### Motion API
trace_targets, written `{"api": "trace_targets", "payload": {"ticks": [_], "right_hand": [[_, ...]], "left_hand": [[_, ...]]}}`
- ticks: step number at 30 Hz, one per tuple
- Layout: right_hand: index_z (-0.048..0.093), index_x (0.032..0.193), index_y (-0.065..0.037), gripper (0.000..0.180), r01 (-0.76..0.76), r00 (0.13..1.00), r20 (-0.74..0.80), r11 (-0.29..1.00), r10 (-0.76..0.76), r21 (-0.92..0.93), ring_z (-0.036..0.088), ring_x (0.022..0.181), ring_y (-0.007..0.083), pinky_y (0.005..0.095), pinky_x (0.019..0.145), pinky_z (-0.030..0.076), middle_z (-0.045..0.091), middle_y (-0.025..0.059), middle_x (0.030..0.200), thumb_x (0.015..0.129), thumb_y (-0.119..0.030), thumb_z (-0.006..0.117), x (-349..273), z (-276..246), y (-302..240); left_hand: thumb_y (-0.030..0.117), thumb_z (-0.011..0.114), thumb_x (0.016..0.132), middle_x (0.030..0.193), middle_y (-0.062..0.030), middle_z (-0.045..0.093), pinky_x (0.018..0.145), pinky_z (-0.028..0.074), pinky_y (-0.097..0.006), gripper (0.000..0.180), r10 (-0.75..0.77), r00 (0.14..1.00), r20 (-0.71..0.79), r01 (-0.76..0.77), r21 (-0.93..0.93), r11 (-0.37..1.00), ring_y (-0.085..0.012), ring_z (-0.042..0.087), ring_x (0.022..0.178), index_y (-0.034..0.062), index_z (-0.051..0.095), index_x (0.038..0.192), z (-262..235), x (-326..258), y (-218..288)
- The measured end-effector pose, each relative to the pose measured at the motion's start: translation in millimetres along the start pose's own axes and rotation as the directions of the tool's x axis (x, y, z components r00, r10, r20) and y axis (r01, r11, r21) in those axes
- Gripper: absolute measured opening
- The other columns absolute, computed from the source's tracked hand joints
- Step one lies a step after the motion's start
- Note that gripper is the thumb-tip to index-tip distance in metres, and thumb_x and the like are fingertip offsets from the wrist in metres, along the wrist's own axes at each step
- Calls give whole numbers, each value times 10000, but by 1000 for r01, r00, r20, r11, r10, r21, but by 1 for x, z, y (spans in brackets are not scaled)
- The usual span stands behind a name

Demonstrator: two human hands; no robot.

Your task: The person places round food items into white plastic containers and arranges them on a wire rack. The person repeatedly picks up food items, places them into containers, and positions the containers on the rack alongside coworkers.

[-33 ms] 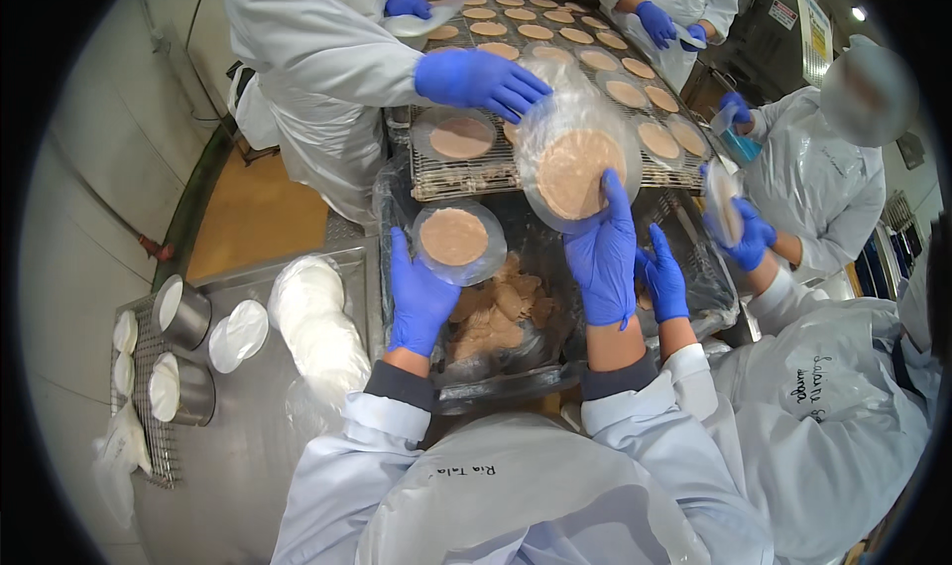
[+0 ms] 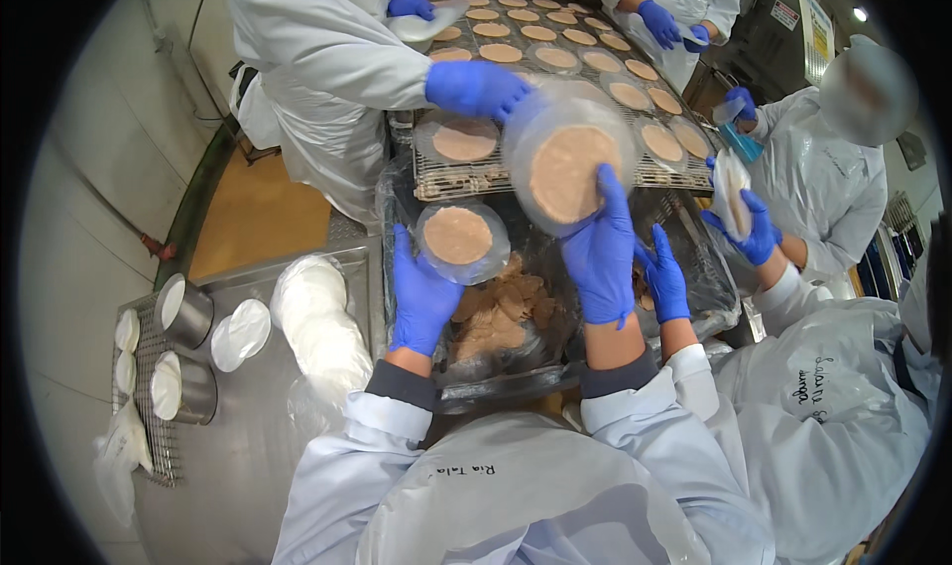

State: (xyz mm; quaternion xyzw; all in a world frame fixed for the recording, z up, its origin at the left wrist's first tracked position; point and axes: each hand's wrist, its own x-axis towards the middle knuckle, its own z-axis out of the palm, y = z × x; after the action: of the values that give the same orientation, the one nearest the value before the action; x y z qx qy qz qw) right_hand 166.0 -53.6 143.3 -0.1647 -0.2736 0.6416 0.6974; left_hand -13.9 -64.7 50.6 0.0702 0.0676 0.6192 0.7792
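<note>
right hand [image 2: 599, 262] loaded at the front of the rack, left hand [image 2: 421, 302] loaded nearer the body

findings: the far patty [image 2: 573, 173] sits on a wide clear sheet [image 2: 526, 146], ahead of the right wrist and a little to its left. in view it overlaps the front edge of the wire rack [image 2: 451, 181]. the right hand is the nearer of the wearer's two and has hold of it, thumb laid over the lower right of the patty, other fingers hidden behind.

key relation: a co-worker's glove [image 2: 478, 89] is at the upper left rim of that sheet, across the patty from the wearer's thumb. the glove is blurred; contact cannot be confirmed. the patty is round, so no long axis is noted; the line that counts runs slantwise from thumb to glove.

left hand: partly open, it has hold of the near patty [image 2: 456, 235] on its own sheet [image 2: 491, 262]. the thumb stands apart on the left; the fingers pass underneath, their bend out of sight. this patty lies up and to the right of the palm.

surroundings: patty scraps [image 2: 506, 312] lie in a plastic-lined tub between the forearms. a white stack [image 2: 317, 312] is on the metal table [image 2: 248, 466] at left.
</note>
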Motion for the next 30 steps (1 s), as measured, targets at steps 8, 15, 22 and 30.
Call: {"api": "trace_targets", "payload": {"ticks": [8,15,22,30], "right_hand": [[489,1161,15,479,79,996,79,728,-35,-681,524,1000,170,276,864,415,543,114,1109,736,-99,677,-5,-34,81],[377,1288,-82,668,385,774,546,-446,-321,-808,296,1248,357,503,1034,181,334,190,1340,692,-198,658,23,-33,21],[485,1194,-95,424,267,896,425,-610,-128,-747,464,1111,319,534,1031,156,511,139,1187,785,-181,556,50,-65,20],[530,1130,-79,368,593,735,663,-339,-141,-730,491,1081,311,531,999,217,545,132,1131,786,-198,583,-1,-28,64]], "left_hand": [[173,468,894,1254,-179,434,978,368,-450,437,75,989,-130,-29,321,947,-297,452,1144,-29,345,1261,-3,-1,-7],[290,432,916,1270,-184,418,991,336,-481,465,-1,998,-60,8,113,994,-315,436,1157,-8,353,1265,-23,15,2],[232,506,887,1283,-183,405,977,353,-502,489,68,998,-13,-64,213,975,-324,422,1168,-8,330,1275,-15,73,-5],[206,526,873,1240,-157,444,949,410,-405,486,30,999,-45,-24,116,993,-286,473,1117,-10,347,1270,-8,5,1]]}}
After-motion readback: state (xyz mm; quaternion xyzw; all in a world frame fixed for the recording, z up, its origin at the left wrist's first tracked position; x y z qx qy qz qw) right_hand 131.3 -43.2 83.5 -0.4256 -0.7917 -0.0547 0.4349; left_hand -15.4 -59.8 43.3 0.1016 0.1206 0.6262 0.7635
